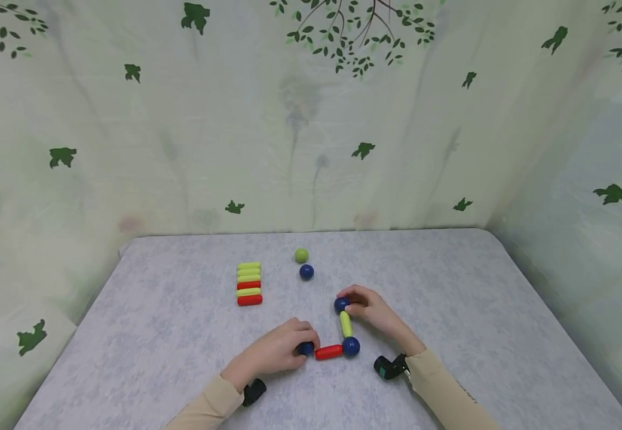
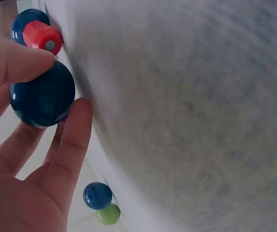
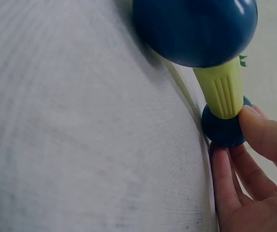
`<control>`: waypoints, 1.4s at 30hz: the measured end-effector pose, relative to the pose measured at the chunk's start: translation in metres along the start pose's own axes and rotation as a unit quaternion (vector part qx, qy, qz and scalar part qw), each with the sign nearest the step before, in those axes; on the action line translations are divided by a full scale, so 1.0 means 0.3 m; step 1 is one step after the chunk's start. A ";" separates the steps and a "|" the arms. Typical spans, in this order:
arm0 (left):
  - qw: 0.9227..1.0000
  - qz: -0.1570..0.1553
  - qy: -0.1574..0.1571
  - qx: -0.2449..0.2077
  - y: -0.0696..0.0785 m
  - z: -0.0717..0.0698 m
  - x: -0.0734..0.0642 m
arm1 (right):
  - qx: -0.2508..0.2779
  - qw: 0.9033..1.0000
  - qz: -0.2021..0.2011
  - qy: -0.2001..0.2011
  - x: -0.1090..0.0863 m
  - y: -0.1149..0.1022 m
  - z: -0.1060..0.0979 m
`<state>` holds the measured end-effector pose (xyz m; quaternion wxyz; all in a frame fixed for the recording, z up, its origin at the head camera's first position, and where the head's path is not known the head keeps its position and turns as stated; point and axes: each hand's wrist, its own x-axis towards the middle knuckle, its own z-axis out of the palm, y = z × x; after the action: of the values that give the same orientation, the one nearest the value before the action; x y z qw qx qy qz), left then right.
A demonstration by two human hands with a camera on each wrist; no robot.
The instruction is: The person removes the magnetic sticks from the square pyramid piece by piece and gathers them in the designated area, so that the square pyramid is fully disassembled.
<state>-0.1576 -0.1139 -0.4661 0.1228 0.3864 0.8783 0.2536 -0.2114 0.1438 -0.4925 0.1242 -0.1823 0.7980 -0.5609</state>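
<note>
My left hand [image 1: 284, 346] grips a blue ball [image 2: 44, 96] between thumb and fingers, close beside the free end of a red rod [image 1: 329, 352]. A silver disc shows on that end in the left wrist view. The red rod's other end meets a blue corner ball [image 1: 351, 346]. From this ball a yellow-green rod [image 1: 346, 324] runs away from me to another blue ball [image 1: 341, 305]. My right hand [image 1: 370, 307] pinches that far ball, thumb on one side and fingers on the other. Rods and balls lie in an L shape on the table.
A column of several yellow-green and red rods [image 1: 248, 284] lies at the left on the grey table [image 1: 429, 263]. Farther back sit a green ball [image 1: 302, 255] and a blue ball [image 1: 306, 272]. A leaf-patterned curtain [image 1: 257, 119] stands behind the table.
</note>
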 end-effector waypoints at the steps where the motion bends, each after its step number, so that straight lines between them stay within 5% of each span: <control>1: 1.000 -0.001 0.004 -0.006 -0.003 0.000 0.001 | -0.001 1.000 0.000 0.000 -0.001 -0.002 0.000; 7: 0.991 -0.050 0.085 -0.089 -0.043 -0.020 0.025 | 0.006 1.000 0.007 -0.008 -0.023 -0.071 -0.007; 13: 0.959 -0.143 0.212 -0.124 -0.094 -0.052 0.082 | 0.008 1.000 0.008 -0.014 -0.040 -0.111 -0.011; 16: 0.942 -0.194 0.241 -0.131 -0.116 -0.069 0.125 | 0.010 1.000 0.006 -0.013 -0.040 -0.108 -0.011; 20: 0.931 -0.228 0.256 -0.127 -0.146 -0.083 0.177 | 0.012 1.000 0.003 -0.014 -0.039 -0.103 -0.012; 27: 0.931 -0.217 0.269 -0.119 -0.184 -0.080 0.229 | 0.015 1.000 -0.002 -0.017 -0.037 -0.099 -0.012; 35: 0.934 -0.200 0.274 -0.109 -0.162 -0.095 0.203 | 0.014 1.000 -0.003 -0.017 -0.036 -0.096 -0.009; 38: 0.949 -0.160 0.251 -0.105 -0.124 -0.090 0.169 | 0.012 1.000 -0.001 -0.017 -0.036 -0.097 -0.009; 42: 0.981 -0.069 0.129 -0.130 -0.059 -0.065 0.118 | 0.008 1.000 -0.002 -0.015 -0.036 -0.100 -0.010</control>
<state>-0.2005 -0.1047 -0.4598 0.0748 0.2699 0.8707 0.4042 -0.1983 0.1419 -0.4634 0.1360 -0.1915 0.7910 -0.5649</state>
